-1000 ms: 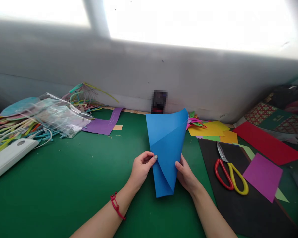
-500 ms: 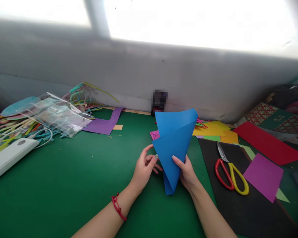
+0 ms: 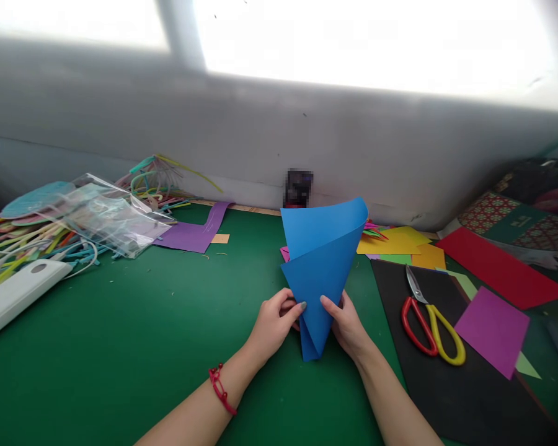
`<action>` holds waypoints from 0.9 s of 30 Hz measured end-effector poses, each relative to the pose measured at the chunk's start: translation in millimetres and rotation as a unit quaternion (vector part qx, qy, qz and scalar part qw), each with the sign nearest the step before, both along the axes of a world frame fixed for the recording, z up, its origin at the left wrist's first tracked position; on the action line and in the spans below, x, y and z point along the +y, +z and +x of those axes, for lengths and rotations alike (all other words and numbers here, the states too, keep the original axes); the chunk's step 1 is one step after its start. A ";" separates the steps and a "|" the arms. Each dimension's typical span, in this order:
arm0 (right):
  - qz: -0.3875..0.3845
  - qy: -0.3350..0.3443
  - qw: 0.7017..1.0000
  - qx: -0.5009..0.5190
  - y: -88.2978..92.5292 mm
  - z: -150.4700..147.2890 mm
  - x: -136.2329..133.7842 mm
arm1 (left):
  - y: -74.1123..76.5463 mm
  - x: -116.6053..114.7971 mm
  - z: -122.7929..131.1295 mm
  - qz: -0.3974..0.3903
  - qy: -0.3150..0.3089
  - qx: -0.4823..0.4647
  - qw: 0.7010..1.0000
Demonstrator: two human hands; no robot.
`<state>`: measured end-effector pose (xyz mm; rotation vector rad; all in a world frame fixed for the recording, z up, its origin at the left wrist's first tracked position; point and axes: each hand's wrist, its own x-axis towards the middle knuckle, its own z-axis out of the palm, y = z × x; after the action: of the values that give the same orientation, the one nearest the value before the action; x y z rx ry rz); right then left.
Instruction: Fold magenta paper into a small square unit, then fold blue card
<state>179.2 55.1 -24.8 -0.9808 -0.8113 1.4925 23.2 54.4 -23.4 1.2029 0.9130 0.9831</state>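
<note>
A sheet of blue paper (image 3: 323, 266), rolled into a cone with its wide opening up and its narrow end down, stands upright over the green table (image 3: 190, 347). My right hand (image 3: 350, 323) grips its lower right side, thumb on the front and fingers hidden behind. At the lower left edge, my left hand (image 3: 276, 322) pinches the paper between thumb and fingers. A red bracelet (image 3: 222, 390) circles my left wrist. Part of a pink paper piece (image 3: 285, 253) shows behind the cone.
Scissors (image 3: 431, 322) with red and yellow handles lie on black paper (image 3: 474, 396) at the right, beside purple (image 3: 495, 331) and red sheets (image 3: 502, 266). Pipe cleaners (image 3: 23, 238), a clear plastic bag (image 3: 116, 217) and a white power strip (image 3: 21, 294) lie left.
My left hand has closed on the cone's lower left edge, where its fingers were apart before. The cone has shifted slightly left, with my right hand still on it.
</note>
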 end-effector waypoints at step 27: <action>0.000 0.119 0.989 -0.084 11.8 0.6 -7.5 | 5.6 2.0 -5.5 0.032 0.081 0.046 0.995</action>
<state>179.8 47.6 -13.0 -1.0484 -1.0809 1.6253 17.7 56.4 -17.7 1.2505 1.0719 1.0997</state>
